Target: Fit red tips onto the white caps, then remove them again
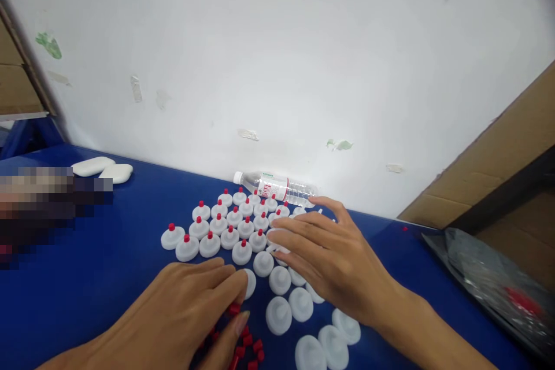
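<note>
Hands, two, bare, both low over the blue table [108, 277]. Left hand [182, 312]: near left, palm down, fingers curled loosely over a scatter of small red caps [249, 347]; thumb and forefinger drawn together at the heap's far edge, though whether a cap is pinched between them cannot be told. Right hand [329, 260]: flat, fingers spread and extended toward the left, resting on or just above the white nozzle lids [280, 315]; nothing gripped.

White nozzle lids, uncapped: a loose line running from near right, beside the right wrist, toward the far left under the right palm. These lie between the two hands, just right of the left fingertips; the left hand is the nearer to the red caps, the right to the bare lids.

Capped lids [217, 224], each with a red tip: packed rows just beyond both hands, the block running far right to near left.

Water bottle [275, 186]: lying on its side behind the rows, long axis left to right, against the white wall [277, 58].

Two white oblong pieces [104, 169]: far left, well apart from the hands.

Open room: bare blue surface left of the rows. Dark plastic bag [485, 277] and cardboard [489, 162] crowd the right edge.
</note>
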`<state>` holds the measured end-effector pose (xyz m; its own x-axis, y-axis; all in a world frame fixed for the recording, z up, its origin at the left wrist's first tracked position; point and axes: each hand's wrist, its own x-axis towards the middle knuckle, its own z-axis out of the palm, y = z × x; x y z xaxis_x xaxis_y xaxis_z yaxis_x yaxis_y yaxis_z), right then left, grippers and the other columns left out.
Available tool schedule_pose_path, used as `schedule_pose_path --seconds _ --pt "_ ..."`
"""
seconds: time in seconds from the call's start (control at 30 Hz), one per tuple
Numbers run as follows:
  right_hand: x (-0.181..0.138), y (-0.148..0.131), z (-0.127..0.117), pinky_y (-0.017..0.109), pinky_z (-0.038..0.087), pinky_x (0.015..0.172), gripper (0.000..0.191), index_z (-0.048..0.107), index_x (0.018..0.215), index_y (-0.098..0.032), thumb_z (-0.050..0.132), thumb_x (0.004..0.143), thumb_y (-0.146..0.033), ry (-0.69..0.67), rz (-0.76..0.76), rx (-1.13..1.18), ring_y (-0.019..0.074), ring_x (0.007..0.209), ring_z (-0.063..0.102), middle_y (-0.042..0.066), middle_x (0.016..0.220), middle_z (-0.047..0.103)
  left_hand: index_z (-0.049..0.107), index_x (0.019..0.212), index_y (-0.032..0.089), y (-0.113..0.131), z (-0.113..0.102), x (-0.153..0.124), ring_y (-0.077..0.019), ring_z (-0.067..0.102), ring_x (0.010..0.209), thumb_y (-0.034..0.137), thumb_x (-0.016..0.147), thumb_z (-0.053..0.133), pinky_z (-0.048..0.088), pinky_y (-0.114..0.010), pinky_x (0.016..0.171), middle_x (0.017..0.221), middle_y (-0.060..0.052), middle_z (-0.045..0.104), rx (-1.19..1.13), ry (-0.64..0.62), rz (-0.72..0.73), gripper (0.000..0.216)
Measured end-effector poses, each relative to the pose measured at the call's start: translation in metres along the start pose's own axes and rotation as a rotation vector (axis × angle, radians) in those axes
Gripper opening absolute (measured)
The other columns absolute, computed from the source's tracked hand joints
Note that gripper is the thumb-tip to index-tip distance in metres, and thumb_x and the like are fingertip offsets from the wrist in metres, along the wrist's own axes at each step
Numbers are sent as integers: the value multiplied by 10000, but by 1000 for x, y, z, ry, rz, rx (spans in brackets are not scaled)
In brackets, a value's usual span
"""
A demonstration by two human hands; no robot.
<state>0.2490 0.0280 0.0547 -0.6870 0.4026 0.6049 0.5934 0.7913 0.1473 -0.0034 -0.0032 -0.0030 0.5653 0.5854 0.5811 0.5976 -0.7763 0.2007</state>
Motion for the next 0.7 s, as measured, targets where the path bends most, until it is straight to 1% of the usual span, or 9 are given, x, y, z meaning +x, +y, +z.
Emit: schedule_pose_path --seconds 0.07,0.13,0.23,0.3,0.4,0.47,0.57,0.63,0.7 --pt "0 -2 -1 405 297 1167 192 650 1215 -205 610 1031 -168 -9 14 19 150 982 695 2 1154 771 579 933 288 1 1 5 -162 688 654 267 933 515 508 -265 581 776 47 691 28 -14 21 67" --pt "1 -6 0 403 289 1172 255 613 1281 -186 621 1027 -188 -26 5 40 157 974 684 15 1119 771 566 1022 289 0 1 7 -175 706 681 291 932 520 513 -286 603 844 41 725 45 8 9 101" --pt "1 -16 2 384 291 1173 356 536 1379 -156 607 1037 -225 -55 -35 76 155 916 669 8 1006 769 519 1081 277 -2 -2 8 -170 719 702 367 985 525 505 -281 589 864 39 735 12 23 -52 131" --pt "1 -22 4 377 287 1178 371 490 1412 -159 560 1049 -182 -50 -68 94 146 876 667 -8 986 768 495 1071 274 -3 -5 10 -144 713 685 384 1025 506 487 -260 554 839 49 717 -38 9 -57 119" --pt "3 -29 4 371 284 1181 366 464 1422 -175 526 1062 -170 -26 -80 107 137 860 672 -11 1033 772 505 1128 273 -2 -7 12 -108 721 774 310 1075 420 499 -221 593 945 34 718 -66 23 22 107" --pt "4 -30 3 362 274 1187 384 456 1432 -165 540 1076 -282 -24 -62 126 145 931 677 8 1081 769 513 1147 270 -1 -10 14 -105 715 838 268 1080 394 502 -213 627 1005 16 706 -53 46 40 136" --pt "5 -26 0 372 261 1185 436 462 1429 -134 521 1081 -389 -24 4 144 166 1068 661 55 1215 738 537 1023 252 -7 -15 17 -128 675 747 221 1048 428 479 -257 614 898 15 668 -5 45 -24 115" --pt "4 -22 -1 399 280 1155 303 533 1350 -152 478 1091 -299 -39 66 142 175 1057 663 49 1226 730 537 867 241 -14 -18 20 -152 621 632 201 1008 456 448 -300 583 754 23 619 91 42 -26 168" --pt "3 -17 0 424 311 1114 226 604 1236 -178 450 1072 -203 -46 120 138 175 985 674 26 1134 745 513 744 243 -20 -19 22 -179 584 558 204 971 463 416 -331 549 641 24 571 211 31 -6 236"
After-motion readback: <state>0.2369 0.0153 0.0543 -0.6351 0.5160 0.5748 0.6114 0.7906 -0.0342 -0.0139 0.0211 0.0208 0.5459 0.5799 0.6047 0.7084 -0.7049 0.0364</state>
